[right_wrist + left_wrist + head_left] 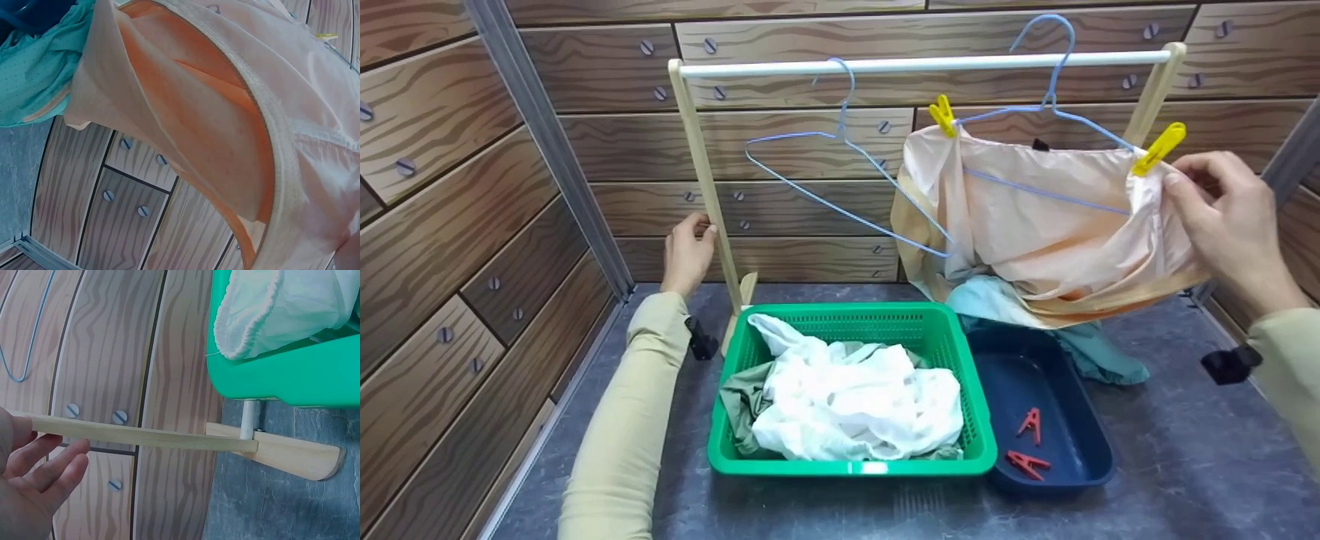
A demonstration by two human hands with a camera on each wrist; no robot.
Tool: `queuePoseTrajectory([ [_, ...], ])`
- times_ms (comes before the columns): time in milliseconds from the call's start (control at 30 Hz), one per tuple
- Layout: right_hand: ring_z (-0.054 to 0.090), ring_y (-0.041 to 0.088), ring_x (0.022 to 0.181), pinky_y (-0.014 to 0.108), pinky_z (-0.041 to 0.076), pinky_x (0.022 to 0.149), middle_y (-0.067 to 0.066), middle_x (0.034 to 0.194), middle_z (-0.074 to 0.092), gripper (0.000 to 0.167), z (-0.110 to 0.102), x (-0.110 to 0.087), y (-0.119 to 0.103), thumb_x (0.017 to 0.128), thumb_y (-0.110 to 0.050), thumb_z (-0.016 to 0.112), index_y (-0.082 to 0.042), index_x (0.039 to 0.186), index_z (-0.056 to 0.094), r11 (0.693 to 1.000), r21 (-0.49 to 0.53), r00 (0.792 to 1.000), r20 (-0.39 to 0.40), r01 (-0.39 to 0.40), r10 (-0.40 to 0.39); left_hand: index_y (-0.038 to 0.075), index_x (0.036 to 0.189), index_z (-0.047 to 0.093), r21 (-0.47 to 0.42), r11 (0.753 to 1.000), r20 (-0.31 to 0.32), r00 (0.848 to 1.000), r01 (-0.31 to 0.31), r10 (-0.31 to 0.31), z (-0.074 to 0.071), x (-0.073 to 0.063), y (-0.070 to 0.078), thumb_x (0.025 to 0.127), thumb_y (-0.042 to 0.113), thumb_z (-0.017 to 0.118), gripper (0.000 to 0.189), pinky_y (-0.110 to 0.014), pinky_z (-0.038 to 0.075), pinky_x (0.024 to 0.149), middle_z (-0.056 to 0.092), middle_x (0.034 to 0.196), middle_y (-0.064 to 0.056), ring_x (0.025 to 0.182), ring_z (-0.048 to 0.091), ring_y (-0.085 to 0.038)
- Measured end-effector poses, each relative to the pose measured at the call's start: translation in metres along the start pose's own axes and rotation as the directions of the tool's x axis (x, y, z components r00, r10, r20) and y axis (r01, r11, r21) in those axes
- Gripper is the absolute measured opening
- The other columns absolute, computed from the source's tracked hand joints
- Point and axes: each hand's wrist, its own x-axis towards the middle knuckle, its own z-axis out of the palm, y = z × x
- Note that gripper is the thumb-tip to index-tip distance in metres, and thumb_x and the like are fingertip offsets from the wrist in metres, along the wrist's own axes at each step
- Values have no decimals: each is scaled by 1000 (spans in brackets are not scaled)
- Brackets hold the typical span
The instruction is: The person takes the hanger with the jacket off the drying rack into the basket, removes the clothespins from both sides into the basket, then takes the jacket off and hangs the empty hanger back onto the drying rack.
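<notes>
On the left, my left hand [688,253] holds the wooden side post [706,172] of a small clothes rack, its thumb and fingers at the post in the left wrist view. My right hand [1234,217] pinches the edge of a peach satiny garment [1050,225], just beside a yellow clothespin [1160,150]. This garment hangs on a blue hanger [1046,109], with a second yellow clothespin [942,116] at its other top corner. In the right wrist view, the garment's open hem [273,169] fills the middle; most of the hand is hidden there.
An unloaded blue hanger [840,136] hangs from the white rail [930,64]. Below stands a green basket [851,468] of white and grey-green clothes. Beside it, a navy tub [1099,450] holds two red clothespins [1027,463], with teal fabric [1102,356] behind.
</notes>
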Motion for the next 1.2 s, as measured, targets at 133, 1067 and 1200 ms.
queuePoseTrajectory([
  [133,49,4,81,15,36,75,-13,92,58,19,-7,-8,4,91,-3,64,14,101,64,999,34,1000,13,4,-4,2,123,58,-6,1000,-25,1000,1,-1,4,-5,8,103,17,50,26,-43,46,87,63,117,-16,103,60,-30],
  [1067,52,10,85,14,41,74,2,96,62,13,-22,-30,14,92,4,63,12,100,65,990,128,994,83,62,-73,7,120,66,248,728,311,764,-639,565,100,-12,236,102,21,55,25,-35,22,115,62,125,-6,123,52,-20],
  [1200,52,9,84,14,40,73,5,95,61,12,-25,-32,10,91,6,62,14,101,65,988,135,992,88,78,-90,10,116,68,265,713,333,755,-649,564,111,-10,240,102,19,56,21,-34,31,109,68,116,-2,113,59,-18],
])
